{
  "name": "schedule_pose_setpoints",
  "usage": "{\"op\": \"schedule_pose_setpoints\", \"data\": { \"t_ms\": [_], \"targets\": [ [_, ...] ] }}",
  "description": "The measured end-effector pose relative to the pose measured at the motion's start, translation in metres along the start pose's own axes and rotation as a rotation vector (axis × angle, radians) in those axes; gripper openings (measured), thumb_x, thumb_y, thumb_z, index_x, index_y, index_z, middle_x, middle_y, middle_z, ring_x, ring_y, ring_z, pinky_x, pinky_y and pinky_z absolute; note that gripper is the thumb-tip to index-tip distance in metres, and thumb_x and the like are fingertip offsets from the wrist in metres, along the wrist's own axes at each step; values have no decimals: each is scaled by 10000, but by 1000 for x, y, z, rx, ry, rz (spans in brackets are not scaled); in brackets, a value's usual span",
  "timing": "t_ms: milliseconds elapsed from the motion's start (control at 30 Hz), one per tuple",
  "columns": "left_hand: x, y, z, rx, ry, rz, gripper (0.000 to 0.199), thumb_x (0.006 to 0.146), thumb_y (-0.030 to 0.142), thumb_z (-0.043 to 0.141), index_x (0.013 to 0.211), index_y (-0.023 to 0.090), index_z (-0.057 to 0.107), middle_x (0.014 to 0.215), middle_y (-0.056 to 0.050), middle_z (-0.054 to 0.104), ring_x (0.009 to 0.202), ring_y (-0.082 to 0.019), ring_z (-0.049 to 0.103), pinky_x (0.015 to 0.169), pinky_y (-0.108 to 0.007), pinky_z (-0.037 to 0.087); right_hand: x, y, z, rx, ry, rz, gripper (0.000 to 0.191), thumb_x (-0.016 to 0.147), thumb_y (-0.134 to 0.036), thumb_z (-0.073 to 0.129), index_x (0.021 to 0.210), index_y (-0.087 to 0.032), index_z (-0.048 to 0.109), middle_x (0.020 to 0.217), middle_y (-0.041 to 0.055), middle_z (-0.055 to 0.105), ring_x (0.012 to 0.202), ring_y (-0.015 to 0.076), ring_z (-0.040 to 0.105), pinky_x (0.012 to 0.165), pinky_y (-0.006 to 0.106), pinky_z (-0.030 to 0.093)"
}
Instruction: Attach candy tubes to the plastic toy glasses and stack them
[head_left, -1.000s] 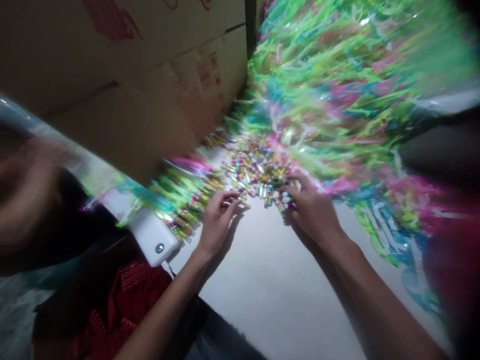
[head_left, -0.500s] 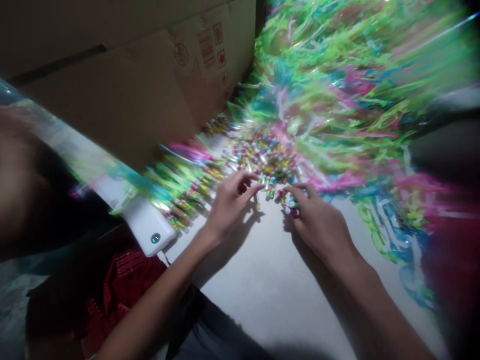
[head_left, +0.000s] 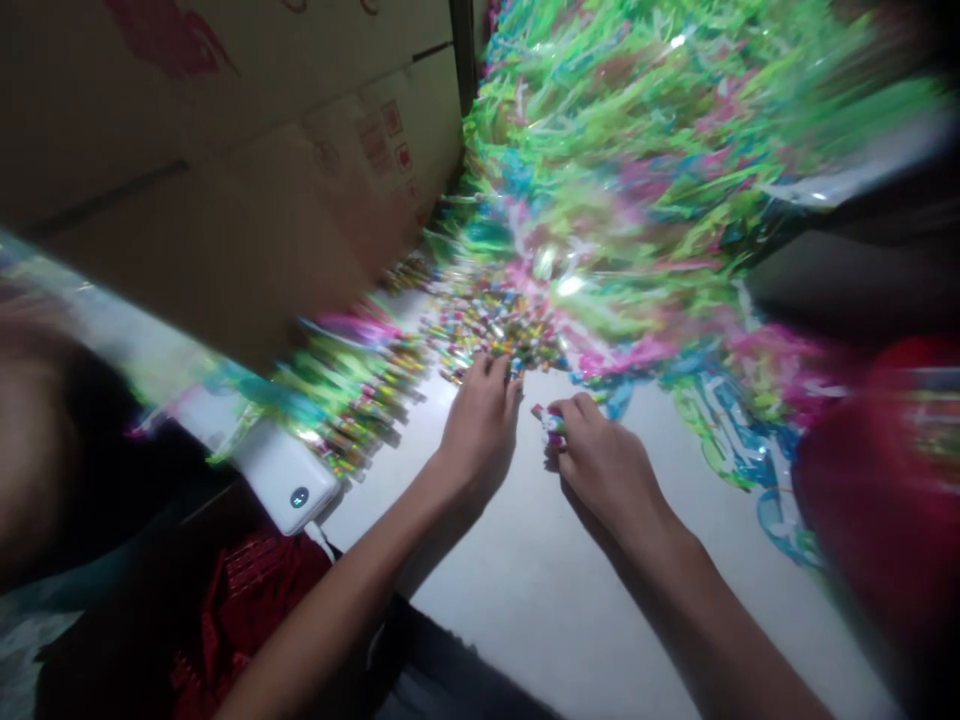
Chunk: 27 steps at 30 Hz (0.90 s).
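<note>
A pile of small colourful stick-like pieces (head_left: pixel 487 315) lies on the white tabletop (head_left: pixel 480 600). At the near edge of this pile is my left hand (head_left: pixel 480 415), its fingers closed together and pointing down. Whatever sits between those fingertips is too small and hidden to name. My right hand (head_left: pixel 604 455) is just to the right, apart from the left, with its fingers curled round a small bunch of the colourful pieces (head_left: pixel 552 425). White, purple and red ends of the bunch stick out toward the left.
A slanting row of similar pieces (head_left: pixel 367 410) lies left, beside a white power bank (head_left: pixel 289 480) with a cable. Behind stands a cardboard box (head_left: pixel 300 220). Green, pink and blue plastic strips (head_left: pixel 637 180) heap up at the back right. Red material (head_left: pixel 877 480) is at the right.
My left hand has turned, its fingers now closed down at the pile. My right hand has drawn back from the pile, its bunch still in its fingers. The whole view has shifted.
</note>
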<state>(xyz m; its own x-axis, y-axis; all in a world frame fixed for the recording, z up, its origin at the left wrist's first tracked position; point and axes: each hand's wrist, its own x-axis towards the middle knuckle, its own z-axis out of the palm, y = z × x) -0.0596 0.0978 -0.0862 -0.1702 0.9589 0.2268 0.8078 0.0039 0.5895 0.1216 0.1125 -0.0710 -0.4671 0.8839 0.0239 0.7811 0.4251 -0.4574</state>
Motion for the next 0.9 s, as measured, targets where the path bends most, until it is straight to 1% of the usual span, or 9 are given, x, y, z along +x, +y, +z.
{"op": "schedule_pose_setpoints", "data": {
  "t_ms": [100,167,267,333,400,467,600,767,900],
  "targets": [
    [0,0,3,134,-6,44,348,1104,216,411,1337,133,655,1210,-153,629,1137,-261,606,1025,-448,572,-22,1,0,280,62,86,189,938,-126,630,1113,-163,691,1151,127,718,929,264,688,747,344,453],
    [-6,1,3,205,-23,75,386,1095,176,396,1389,125,640,1173,-157,636,1118,-264,599,1023,-456,572,-37,-1,-1,472,92,149,221,1055,-345,565,1134,-167,671,1010,101,733,846,226,683,733,327,523],
    [-28,6,1,255,-74,123,422,1081,136,397,1443,108,613,1163,-165,642,1112,-266,600,1010,-451,587,-58,-8,-6,919,104,307,436,1063,-580,522,1115,-165,644,836,50,685,556,133,500,422,234,367],
    [-51,13,0,241,-106,142,437,1081,132,405,1478,129,589,1180,-156,646,1106,-260,608,999,-445,602,-69,-12,-9,1355,115,466,448,946,-604,709,1048,-171,651,839,30,667,512,87,400,351,191,221],
    [-77,23,0,171,-123,148,476,1088,143,423,1550,189,529,1227,-136,643,1105,-236,627,1009,-430,614,-78,-14,-9,1657,143,594,486,814,-562,879,1014,-168,675,888,27,683,523,60,396,344,153,214],
    [-103,31,-2,60,-139,140,501,1100,175,449,1591,263,483,1288,-116,633,1120,-203,657,1019,-389,623,-87,-12,-6,1670,189,650,534,786,-571,924,1062,-171,703,895,23,695,521,48,396,346,131,244],
    [-133,34,-13,-109,-172,60,413,1106,265,506,1517,271,544,1333,-110,630,1148,-176,702,1004,-327,637,-104,-1,5,1498,153,658,562,827,-672,869,987,-166,683,600,-57,528,435,40,295,341,138,206],
    [-130,26,-30,-128,-169,85,276,1102,244,495,1316,250,669,1213,-85,678,1047,-163,730,926,-293,648,-121,7,10,1499,82,671,532,886,-672,815,936,-169,650,532,-88,423,425,37,246,368,157,150],
    [-125,38,-21,36,-127,225,405,1089,344,565,1477,229,559,1331,-112,678,1195,-217,689,1031,-373,625,-127,8,11,1564,83,690,509,887,-647,816,983,-169,671,564,-71,453,451,51,280,378,164,158]
  ]
}}
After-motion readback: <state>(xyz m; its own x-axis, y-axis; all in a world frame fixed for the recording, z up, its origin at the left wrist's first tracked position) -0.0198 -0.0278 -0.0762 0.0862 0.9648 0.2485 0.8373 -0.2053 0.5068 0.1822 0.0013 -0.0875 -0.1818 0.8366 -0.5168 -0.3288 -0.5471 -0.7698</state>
